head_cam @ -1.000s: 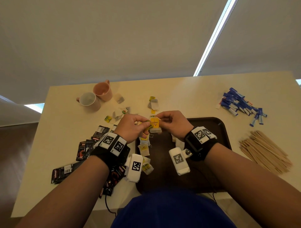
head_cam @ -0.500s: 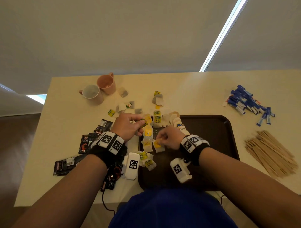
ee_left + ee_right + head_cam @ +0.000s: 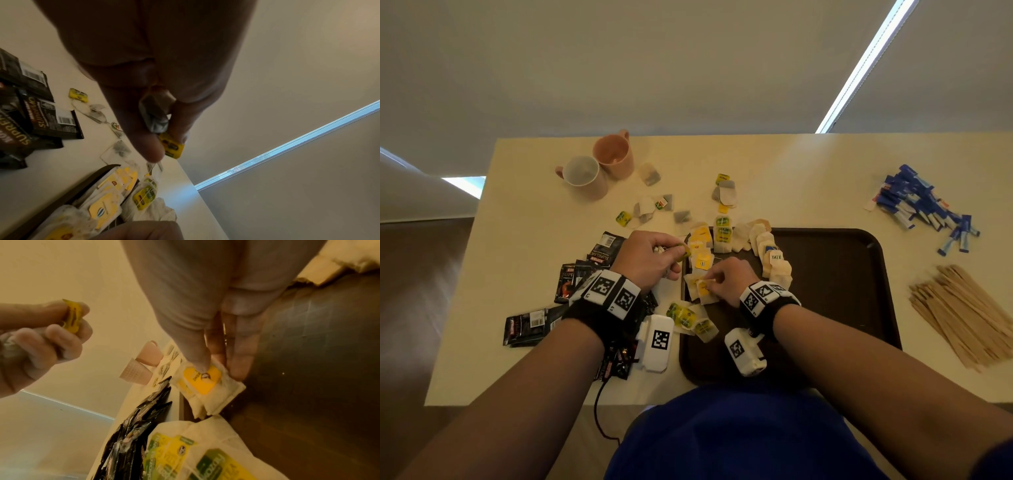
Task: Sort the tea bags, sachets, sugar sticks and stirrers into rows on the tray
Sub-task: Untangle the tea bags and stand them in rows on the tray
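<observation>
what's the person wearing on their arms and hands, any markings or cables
Both forearms are bare, with no sleeves or gloves. The left wrist and right wrist each carry a black band set with white square tags printed in black patterns. A white camera block with its own tag hangs beneath each. A thin dark cable trails from the left.

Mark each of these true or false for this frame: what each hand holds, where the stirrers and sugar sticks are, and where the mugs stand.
1. The left hand pinches a yellow tag with a tea bag bunched in its fingers. True.
2. The right hand is lifted clear of the tray and holds nothing. False: its fingers pinch a tea bag with an orange-yellow label down at the tray's left side.
3. The wooden stirrers are lined up on the tray. False: they lie heaped on the table, right of the tray.
4. The blue sugar sticks lie off the tray. True.
5. The two mugs stand on the tray. False: they stand on the table, at its far left.
</observation>
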`<control>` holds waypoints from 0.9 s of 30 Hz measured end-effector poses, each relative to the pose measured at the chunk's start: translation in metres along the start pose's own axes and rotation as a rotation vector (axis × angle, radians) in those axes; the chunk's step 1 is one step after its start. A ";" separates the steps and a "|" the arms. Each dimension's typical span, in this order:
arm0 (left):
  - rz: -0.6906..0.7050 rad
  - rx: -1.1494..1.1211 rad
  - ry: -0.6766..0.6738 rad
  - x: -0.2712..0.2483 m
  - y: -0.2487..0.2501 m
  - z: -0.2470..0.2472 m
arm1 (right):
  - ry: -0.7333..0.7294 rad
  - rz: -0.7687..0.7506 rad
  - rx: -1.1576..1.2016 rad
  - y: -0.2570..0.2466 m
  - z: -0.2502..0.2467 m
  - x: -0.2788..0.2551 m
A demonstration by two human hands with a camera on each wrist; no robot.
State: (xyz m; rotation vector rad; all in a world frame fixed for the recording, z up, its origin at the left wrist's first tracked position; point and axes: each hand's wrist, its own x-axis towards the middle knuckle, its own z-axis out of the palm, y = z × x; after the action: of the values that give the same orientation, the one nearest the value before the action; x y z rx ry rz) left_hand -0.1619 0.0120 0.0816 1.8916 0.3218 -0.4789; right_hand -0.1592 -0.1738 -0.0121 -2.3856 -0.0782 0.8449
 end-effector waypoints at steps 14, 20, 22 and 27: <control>-0.034 -0.025 -0.069 -0.004 -0.006 0.016 | 0.021 0.025 0.089 0.013 -0.008 -0.014; -0.055 -0.147 -0.124 -0.004 -0.003 0.024 | 0.129 -0.176 0.467 -0.005 -0.044 -0.041; -0.074 -0.221 -0.168 -0.004 0.000 0.029 | 0.140 -0.238 0.488 -0.012 -0.051 -0.045; -0.134 -0.475 -0.256 -0.006 0.011 0.038 | 0.294 -0.221 0.426 -0.013 -0.057 -0.049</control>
State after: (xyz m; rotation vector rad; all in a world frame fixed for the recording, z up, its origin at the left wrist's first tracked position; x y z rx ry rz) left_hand -0.1691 -0.0275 0.0817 1.3371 0.3573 -0.6631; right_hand -0.1628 -0.2048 0.0580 -2.0254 -0.0387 0.3574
